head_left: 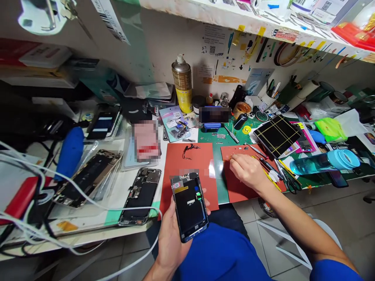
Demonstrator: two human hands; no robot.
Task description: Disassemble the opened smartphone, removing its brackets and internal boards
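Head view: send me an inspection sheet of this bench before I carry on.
Surface: bench with a green cutting mat, a left red mat and a right red mat.
Job's things: opened phone, insides showing; small parts on the right red mat.
Clutter: stripped phone, spray can, tablet, hand tools, water bottle.
Fingers: left hand grips the opened phone over the lap; right hand rests on the right red mat, fingers by the small parts, hold unclear.
Cables: white cables cross the left side.
Surroundings: shelf above; tiled floor below.
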